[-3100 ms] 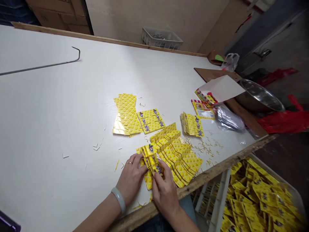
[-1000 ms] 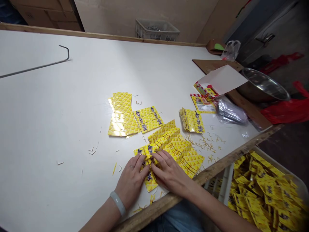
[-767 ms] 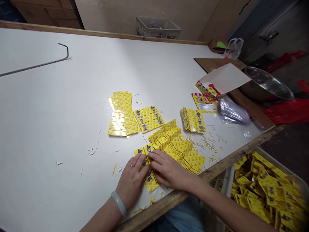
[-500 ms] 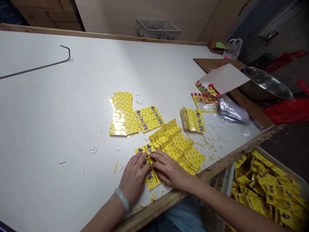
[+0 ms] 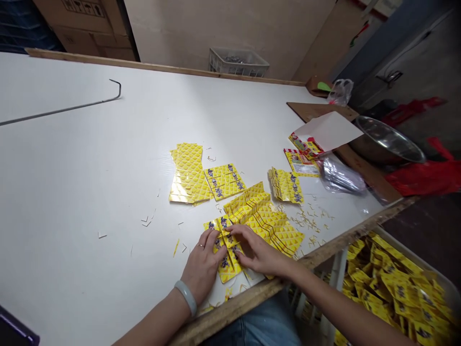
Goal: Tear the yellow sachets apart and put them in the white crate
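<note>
A yellow printed card (image 5: 226, 275) with dark blue cartoon figures and a lengthwise crease lies at the table's front edge. My left hand (image 5: 203, 262), wearing a ring and a pale bangle, holds its left part down with bent fingers and thumb. My right hand (image 5: 261, 252) grips the right part, index finger near the top and thumb lower down; its other fingertips are partly hidden. Just beyond my right hand a fanned stack of yellow patterned cards (image 5: 264, 211) spreads out. A flat yellow card with figures (image 5: 224, 180) lies further back, beside a pile of yellow patterned sheets (image 5: 188, 175).
A folded yellow bundle (image 5: 285, 185) stands to the right, among scattered paper scraps (image 5: 309, 218). Behind it are clear plastic bags (image 5: 340, 175) and a metal bowl (image 5: 391, 139). A bent metal rod (image 5: 72, 109) lies left. Below the wooden edge, a bin holds many yellow pieces (image 5: 399, 288).
My right hand has shifted slightly right and its thumb and index finger have spread apart, uncovering more of the card. My left hand stays on the card. The camera view has tilted a little.
</note>
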`<state>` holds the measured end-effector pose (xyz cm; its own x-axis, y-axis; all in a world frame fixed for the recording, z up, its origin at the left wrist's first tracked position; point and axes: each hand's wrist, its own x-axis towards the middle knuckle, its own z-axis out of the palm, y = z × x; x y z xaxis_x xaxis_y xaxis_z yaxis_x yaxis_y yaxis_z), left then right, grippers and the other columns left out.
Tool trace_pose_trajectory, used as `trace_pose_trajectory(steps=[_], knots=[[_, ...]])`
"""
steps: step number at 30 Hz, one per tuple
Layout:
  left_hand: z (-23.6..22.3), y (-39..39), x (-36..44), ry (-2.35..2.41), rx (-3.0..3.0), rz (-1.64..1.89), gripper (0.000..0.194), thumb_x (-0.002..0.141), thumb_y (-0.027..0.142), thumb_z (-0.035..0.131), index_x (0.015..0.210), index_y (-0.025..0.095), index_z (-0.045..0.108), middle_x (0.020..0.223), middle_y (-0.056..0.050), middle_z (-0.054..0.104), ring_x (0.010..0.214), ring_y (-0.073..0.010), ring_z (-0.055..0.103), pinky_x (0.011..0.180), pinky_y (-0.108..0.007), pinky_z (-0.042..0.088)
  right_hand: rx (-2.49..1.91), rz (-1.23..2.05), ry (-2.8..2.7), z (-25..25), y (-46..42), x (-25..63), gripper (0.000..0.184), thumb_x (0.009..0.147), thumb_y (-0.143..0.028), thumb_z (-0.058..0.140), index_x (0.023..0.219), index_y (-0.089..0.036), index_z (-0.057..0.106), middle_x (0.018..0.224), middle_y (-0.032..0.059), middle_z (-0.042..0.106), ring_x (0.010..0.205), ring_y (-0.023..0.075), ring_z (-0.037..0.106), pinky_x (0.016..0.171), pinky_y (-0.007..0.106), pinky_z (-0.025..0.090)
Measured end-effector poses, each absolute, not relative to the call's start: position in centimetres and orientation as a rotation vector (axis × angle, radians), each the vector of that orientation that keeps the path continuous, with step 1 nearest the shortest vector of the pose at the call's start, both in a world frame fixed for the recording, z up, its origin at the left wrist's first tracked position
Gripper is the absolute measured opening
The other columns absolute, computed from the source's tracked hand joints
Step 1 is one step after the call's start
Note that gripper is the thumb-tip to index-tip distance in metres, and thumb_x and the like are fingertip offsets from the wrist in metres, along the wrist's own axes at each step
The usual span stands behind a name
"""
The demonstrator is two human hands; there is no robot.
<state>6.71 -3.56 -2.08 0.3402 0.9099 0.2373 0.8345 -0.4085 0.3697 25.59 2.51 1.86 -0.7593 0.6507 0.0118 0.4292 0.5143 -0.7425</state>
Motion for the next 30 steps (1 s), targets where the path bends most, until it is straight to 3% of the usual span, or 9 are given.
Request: trace_pose_trajectory(steps=[5,9,13,16,19,24,27,30], knots=[[-1.9,-3.6,6.6,1.591,2.393,0.605,0.02,0.08,0.012,0.05,0.093,0.022,0.06,0.122,-0.007,0.041,0.12,-0.0229,0.034,0.094,-0.041,0.05,-0.9,0.828,-2.697,3.8,4.0,26.1,0.037,0.078,-0.004,0.044,0.11,-0.02,0.056,0.129,0.0098,0.046,0.122,0.0184,0.042,0.098,0.037,0.041],[-1.8,-3.7,6.6,1.594,2.394,0.563,0.019,0.079,0.012,0.052,0.093,0.022,0.059,0.124,-0.007,0.039,0.12,-0.0235,0.033,0.093,-0.041,0.051,-0.827,0.509,-2.919,5.0,5.5,25.9,0.045,0.067,0.0,0.053,0.104,-0.024,0.062,0.133,0.0069,0.043,0.124,0.0247,0.037,0.099,0.047,0.036],[-1.8,-3.6,6.7,1.615,2.402,0.582,0.019,0.077,0.01,0.054,0.091,0.022,0.058,0.123,-0.006,0.038,0.117,-0.0229,0.035,0.091,-0.04,0.053,-0.731,0.385,-3.019,4.2,5.9,25.8,0.025,0.069,-0.003,0.054,0.085,-0.02,0.063,0.14,0.0047,0.035,0.131,0.0268,0.026,0.103,0.052,0.03],[-2.0,-3.5,6.7,1.602,2.403,0.588,0.015,0.079,0.011,0.052,0.089,0.021,0.057,0.121,-0.006,0.039,0.117,-0.0225,0.035,0.09,-0.039,0.054,-0.827,0.249,-2.963,3.7,5.7,26.6,0.022,0.071,-0.001,0.047,0.081,-0.015,0.06,0.135,0.0087,0.041,0.132,0.0262,0.024,0.104,0.05,0.031],[-2.0,-3.4,6.5,1.574,2.396,0.628,0.017,0.081,0.011,0.049,0.092,0.021,0.057,0.121,-0.006,0.04,0.117,-0.021,0.036,0.095,-0.039,0.051,-0.915,0.229,-2.879,3.9,4.8,27.6,0.027,0.072,0.0,0.042,0.091,-0.013,0.058,0.129,0.0129,0.046,0.128,0.0261,0.031,0.102,0.047,0.036],[-0.8,-3.3,5.6,1.647,2.34,0.915,0.026,0.08,0.012,0.052,0.103,0.021,0.055,0.12,-0.008,0.041,0.118,-0.0215,0.038,0.098,-0.042,0.047,-1.24,0.565,-2.389,3.9,1.2,27.8,0.035,0.085,-0.018,0.047,0.12,-0.017,0.044,0.114,0.0132,0.055,0.105,0.0213,0.053,0.09,0.041,0.047],[0.1,-3.4,5.1,1.658,2.367,1.062,0.029,0.079,0.011,0.054,0.105,0.023,0.055,0.121,-0.008,0.043,0.121,-0.0233,0.037,0.1,-0.043,0.044,-1.325,1.189,-1.859,3.4,-0.9,26.9,0.038,0.088,-0.033,0.048,0.123,-0.02,0.037,0.109,0.012,0.057,0.094,0.0178,0.059,0.082,0.035,0.051],[0.5,-3.8,5.0,1.609,2.428,1.089,0.033,0.078,0.01,0.055,0.107,0.025,0.054,0.12,-0.007,0.045,0.123,-0.0236,0.037,0.101,-0.042,0.041,-1.103,1.716,-1.473,3.1,-2.4,25.6,0.043,0.086,-0.044,0.051,0.12,-0.021,0.038,0.104,0.0093,0.06,0.094,0.0185,0.06,0.084,0.037,0.049]])
